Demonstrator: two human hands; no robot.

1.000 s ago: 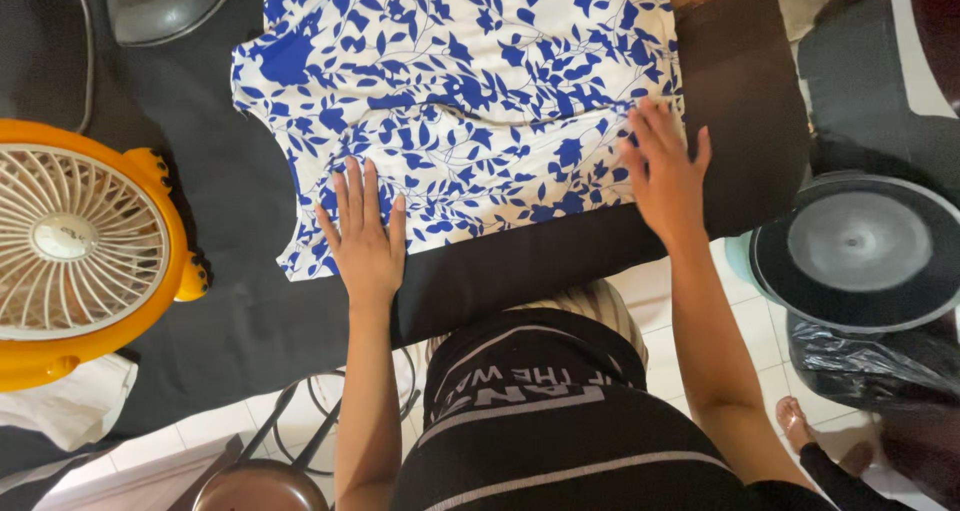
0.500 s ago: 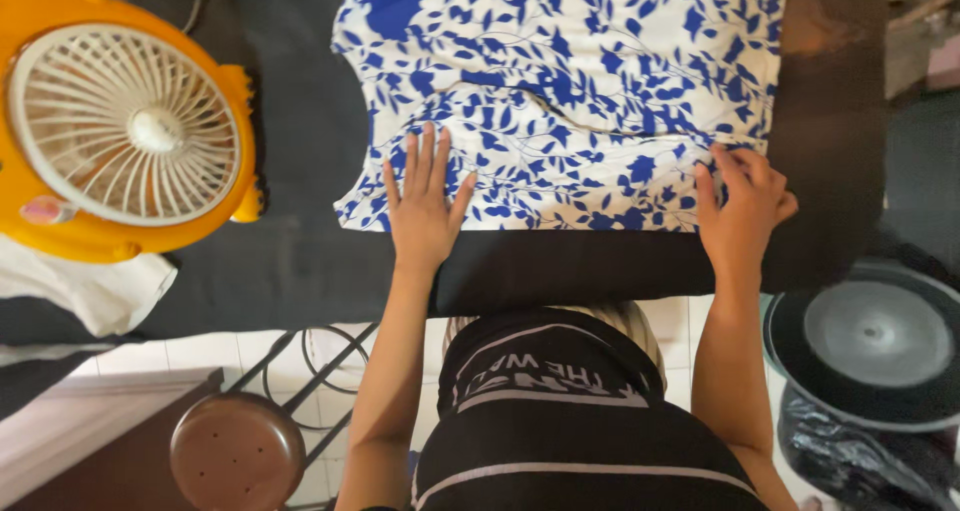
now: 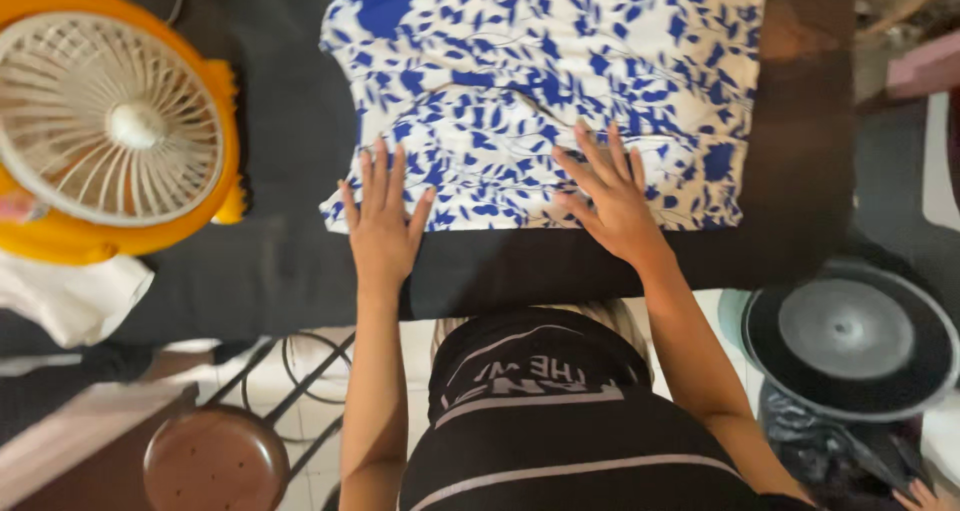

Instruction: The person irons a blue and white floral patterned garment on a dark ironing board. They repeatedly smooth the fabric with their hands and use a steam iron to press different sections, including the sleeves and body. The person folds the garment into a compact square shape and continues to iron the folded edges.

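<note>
A white garment with a blue leaf print [image 3: 560, 81] lies spread on a dark cloth-covered table [image 3: 290, 261]. My left hand [image 3: 382, 226] rests flat on the garment's near left corner, fingers apart. Palm down and fingers spread, my right hand [image 3: 610, 196] presses on the cloth near the middle of its near edge. Neither hand grips anything.
A yellow fan with a white grille [image 3: 110, 121] sits on the table at the left. A white cloth [image 3: 70, 296] hangs off the left edge. A brown round stool [image 3: 215, 461] stands below. A dark round lidded bin [image 3: 850, 336] is at the right.
My right hand has slid left along the garment's near edge, from the right corner toward the middle. The left hand stays near the left corner. The view shifted.
</note>
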